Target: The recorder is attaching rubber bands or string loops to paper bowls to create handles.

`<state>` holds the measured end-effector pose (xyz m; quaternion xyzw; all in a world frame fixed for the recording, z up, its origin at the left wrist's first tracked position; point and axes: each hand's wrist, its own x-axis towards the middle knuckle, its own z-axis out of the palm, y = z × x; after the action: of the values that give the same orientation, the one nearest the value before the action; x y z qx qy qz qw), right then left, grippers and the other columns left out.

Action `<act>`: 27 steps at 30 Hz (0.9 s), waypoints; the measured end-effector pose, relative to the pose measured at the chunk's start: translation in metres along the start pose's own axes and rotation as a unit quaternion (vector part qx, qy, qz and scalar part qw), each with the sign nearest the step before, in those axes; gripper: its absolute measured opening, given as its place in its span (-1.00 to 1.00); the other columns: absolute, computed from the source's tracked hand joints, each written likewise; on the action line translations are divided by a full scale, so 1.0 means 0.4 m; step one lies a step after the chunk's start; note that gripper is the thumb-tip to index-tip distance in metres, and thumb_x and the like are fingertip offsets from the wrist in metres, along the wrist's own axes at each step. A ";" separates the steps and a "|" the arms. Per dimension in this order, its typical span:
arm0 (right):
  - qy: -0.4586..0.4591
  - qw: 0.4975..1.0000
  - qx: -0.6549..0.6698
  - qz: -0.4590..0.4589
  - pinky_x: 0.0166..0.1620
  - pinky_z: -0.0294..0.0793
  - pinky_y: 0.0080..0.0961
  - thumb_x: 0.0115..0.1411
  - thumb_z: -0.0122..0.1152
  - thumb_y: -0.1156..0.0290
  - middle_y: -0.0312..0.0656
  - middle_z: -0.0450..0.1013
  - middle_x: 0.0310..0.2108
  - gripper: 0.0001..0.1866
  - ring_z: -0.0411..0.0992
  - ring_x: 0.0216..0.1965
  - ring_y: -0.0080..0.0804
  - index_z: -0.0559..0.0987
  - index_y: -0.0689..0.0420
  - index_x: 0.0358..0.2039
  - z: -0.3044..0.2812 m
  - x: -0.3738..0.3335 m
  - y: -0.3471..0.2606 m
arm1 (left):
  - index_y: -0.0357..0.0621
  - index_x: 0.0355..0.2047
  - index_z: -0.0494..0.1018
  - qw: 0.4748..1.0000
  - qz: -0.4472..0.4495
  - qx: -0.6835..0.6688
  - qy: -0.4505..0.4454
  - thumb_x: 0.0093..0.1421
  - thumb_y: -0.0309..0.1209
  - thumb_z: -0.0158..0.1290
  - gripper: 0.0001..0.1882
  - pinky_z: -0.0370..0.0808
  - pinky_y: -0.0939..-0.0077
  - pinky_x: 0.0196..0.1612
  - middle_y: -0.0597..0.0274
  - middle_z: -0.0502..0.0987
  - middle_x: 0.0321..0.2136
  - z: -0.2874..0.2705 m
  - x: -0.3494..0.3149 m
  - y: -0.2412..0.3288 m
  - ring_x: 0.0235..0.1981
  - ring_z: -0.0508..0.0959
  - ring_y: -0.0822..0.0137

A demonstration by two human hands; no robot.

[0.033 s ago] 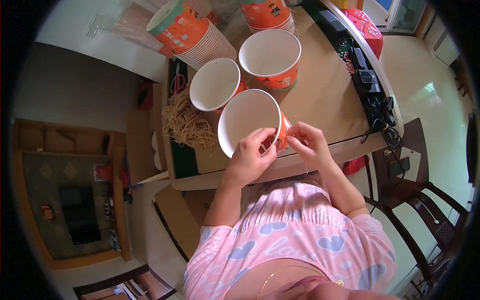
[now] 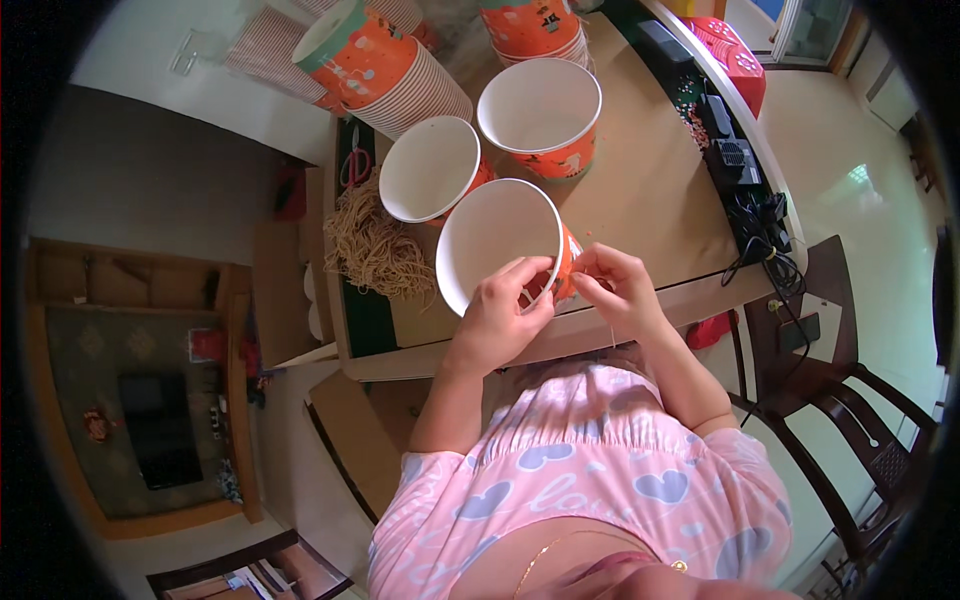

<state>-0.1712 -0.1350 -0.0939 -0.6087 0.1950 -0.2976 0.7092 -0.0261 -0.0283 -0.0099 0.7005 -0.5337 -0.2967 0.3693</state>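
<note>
A large white-lined paper tub (image 2: pixel 490 235) with an orange printed outside stands tilted at the table's near edge, its open mouth facing me. My left hand (image 2: pixel 505 312) grips its near right rim, fingers inside the mouth and thumb by the wall. Against the tub's orange right side, my right hand (image 2: pixel 618 288) is closed in a pinch on a thin string (image 2: pixel 613 335) whose end hangs below the fingers. The exact spot where string meets tub is hidden by my fingers. Two more open tubs, a smaller one (image 2: pixel 430 170) and a larger one (image 2: pixel 540 105), stand just beyond.
A heap of tan string (image 2: pixel 375 240) lies left of the tubs, with red-handled scissors (image 2: pixel 355 165) behind it. Nested tubs (image 2: pixel 385 75) lean at the back left; another stack (image 2: pixel 535 30) stands behind. Black adapters and cables (image 2: pixel 750 215) line the right edge. A dark chair (image 2: pixel 850 430) stands right.
</note>
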 end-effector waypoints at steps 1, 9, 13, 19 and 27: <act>-0.025 0.999 -0.026 0.009 -0.37 0.31 -0.78 0.22 0.12 0.58 -0.35 0.43 -0.46 -0.95 0.34 -0.43 -0.75 0.47 0.30 -0.35 -0.004 0.004 0.000 | -0.32 -0.09 0.44 1.000 0.000 0.000 -0.001 0.10 -0.57 0.06 -0.68 0.53 0.48 -0.34 0.08 0.53 -0.31 0.001 0.000 -0.001 -0.36 0.58 0.31; -0.038 0.998 -0.029 0.034 -0.26 0.45 -0.69 0.23 0.11 0.57 -0.27 0.47 -0.43 -0.93 0.45 -0.36 -0.65 0.46 0.32 -0.36 -0.004 0.012 -0.011 | -0.32 -0.10 0.43 1.000 0.013 0.002 -0.006 0.11 -0.56 0.06 -0.69 0.53 0.47 -0.33 0.08 0.52 -0.32 0.002 0.000 -0.001 -0.35 0.58 0.30; -0.040 0.998 -0.023 0.034 -0.27 0.44 -0.69 0.25 0.11 0.56 -0.27 0.47 -0.42 -0.92 0.45 -0.35 -0.65 0.47 0.32 -0.36 -0.004 0.013 -0.005 | -0.31 -0.09 0.43 1.000 0.012 0.001 -0.011 0.12 -0.56 0.06 -0.69 0.54 0.47 -0.32 0.08 0.52 -0.31 0.002 -0.001 0.000 -0.34 0.58 0.30; -0.008 1.000 -0.008 0.000 -0.52 0.16 -0.73 0.20 0.18 0.46 -0.44 0.33 -0.62 -0.87 0.18 -0.56 -0.80 0.47 0.25 -0.42 0.004 0.020 0.022 | -0.33 -0.09 0.45 1.000 -0.011 0.000 -0.029 0.18 -0.57 0.04 -0.73 0.51 0.54 -0.24 0.15 0.55 -0.25 0.002 0.002 0.000 -0.30 0.57 0.42; -0.018 0.999 -0.012 0.025 -0.50 0.22 -0.75 0.23 0.15 0.47 -0.43 0.39 -0.55 -0.88 0.23 -0.53 -0.80 0.48 0.27 -0.37 0.005 0.030 0.011 | -0.28 -0.20 0.46 0.999 0.033 0.040 0.012 0.21 -0.51 0.00 -0.84 0.47 0.22 -0.25 -0.06 0.55 -0.34 0.029 0.019 -0.042 -0.30 0.56 -0.03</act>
<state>-0.1602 -0.1410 -0.0969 -0.6173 0.2009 -0.2669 0.7122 -0.0246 -0.0354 -0.0303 0.7002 -0.5636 -0.2539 0.3571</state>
